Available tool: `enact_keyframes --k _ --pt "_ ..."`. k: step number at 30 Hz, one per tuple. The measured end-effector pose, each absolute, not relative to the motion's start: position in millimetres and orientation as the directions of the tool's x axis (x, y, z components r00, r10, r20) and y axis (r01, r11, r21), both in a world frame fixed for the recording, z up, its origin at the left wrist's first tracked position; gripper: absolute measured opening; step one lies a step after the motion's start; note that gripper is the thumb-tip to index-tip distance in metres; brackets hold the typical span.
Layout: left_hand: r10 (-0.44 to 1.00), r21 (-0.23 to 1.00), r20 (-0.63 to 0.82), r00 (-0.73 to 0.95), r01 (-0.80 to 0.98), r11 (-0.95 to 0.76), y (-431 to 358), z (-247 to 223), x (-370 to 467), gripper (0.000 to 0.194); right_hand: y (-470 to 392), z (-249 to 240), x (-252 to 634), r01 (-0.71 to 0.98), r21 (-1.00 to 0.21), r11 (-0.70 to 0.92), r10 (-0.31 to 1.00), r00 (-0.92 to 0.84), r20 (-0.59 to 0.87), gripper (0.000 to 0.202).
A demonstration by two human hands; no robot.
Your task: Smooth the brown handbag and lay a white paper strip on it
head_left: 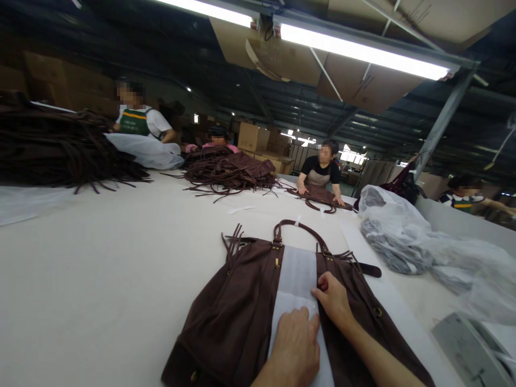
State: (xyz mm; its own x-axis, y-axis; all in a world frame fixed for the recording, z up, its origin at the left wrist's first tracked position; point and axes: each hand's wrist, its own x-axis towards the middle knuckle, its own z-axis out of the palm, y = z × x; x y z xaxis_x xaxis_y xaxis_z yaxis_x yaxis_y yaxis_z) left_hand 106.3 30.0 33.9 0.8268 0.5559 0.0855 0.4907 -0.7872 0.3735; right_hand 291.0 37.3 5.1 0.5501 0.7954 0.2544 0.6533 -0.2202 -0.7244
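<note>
A dark brown handbag (pixel 234 301) lies flat on the white table, its looped handle pointing away from me. Down its middle runs a strip of thin white sheet (pixel 299 269). My left hand (pixel 296 338) rests on the lower part of this strip, palm down, with its fingers close together. At the strip's right edge is my right hand (pixel 332 301), thumb and forefinger brought together there. Whether the sheet's edge is between those fingertips is too small to tell.
Brown bags are heaped at the far left (pixel 60 145) and back centre (pixel 229 169). A person (pixel 322 174) handles another bag across the white table (pixel 100 279). Plastic-wrapped bundles (pixel 395 231) and a grey device (pixel 471 349) are on the right.
</note>
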Motion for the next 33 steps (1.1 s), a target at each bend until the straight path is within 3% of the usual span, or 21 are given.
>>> enact_keyframes --k 3,6,7,10,12,16,22,28,33 --pt "0.56 0.385 0.084 0.824 0.492 -0.781 30.3 33.0 107.2 0.039 47.5 4.4 299.7 0.684 -0.687 -0.246 0.78 0.56 0.279 0.015" --pt "0.569 0.378 0.093 0.817 0.5 -0.779 31.6 33.3 108.5 0.04 48.1 7.9 309.9 0.686 -0.684 -0.248 0.833 0.511 0.212 0.011" --pt "0.567 0.374 0.099 0.818 0.498 -0.782 32.1 33.3 108.9 0.041 45.5 9.5 312.7 0.685 -0.689 -0.237 0.863 0.475 0.175 0.018" --pt "0.55 0.365 0.122 0.827 0.478 -0.799 32.8 32.4 109.6 0.044 34.8 13.9 317.0 0.691 -0.695 -0.198 0.929 0.358 0.092 0.064" --pt "0.545 0.363 0.124 0.829 0.473 -0.802 32.2 31.2 109.6 0.047 31.8 15.7 316.1 0.706 -0.677 -0.207 0.933 0.35 0.081 0.077" --pt "0.558 0.345 0.113 0.822 0.495 -0.798 29.8 32.9 110.2 0.046 43.1 17.1 307.5 0.708 -0.625 -0.329 0.87 0.484 0.09 0.059" --pt "0.571 0.244 0.14 0.809 0.53 -0.812 35.3 39.1 109.0 0.053 54.5 43.1 290.3 0.648 -0.623 -0.438 0.79 0.608 0.077 0.013" --pt "0.581 0.116 0.135 0.803 0.569 -0.814 59.4 32.3 111.2 0.049 -47.9 126.9 359.9 0.706 -0.592 -0.39 0.842 0.533 0.081 0.007" --pt "0.493 0.043 0.257 0.831 0.5 -0.865 67.7 42.0 112.6 0.037 -205.1 163.4 441.9 0.584 -0.477 -0.657 0.626 0.775 0.086 0.024"
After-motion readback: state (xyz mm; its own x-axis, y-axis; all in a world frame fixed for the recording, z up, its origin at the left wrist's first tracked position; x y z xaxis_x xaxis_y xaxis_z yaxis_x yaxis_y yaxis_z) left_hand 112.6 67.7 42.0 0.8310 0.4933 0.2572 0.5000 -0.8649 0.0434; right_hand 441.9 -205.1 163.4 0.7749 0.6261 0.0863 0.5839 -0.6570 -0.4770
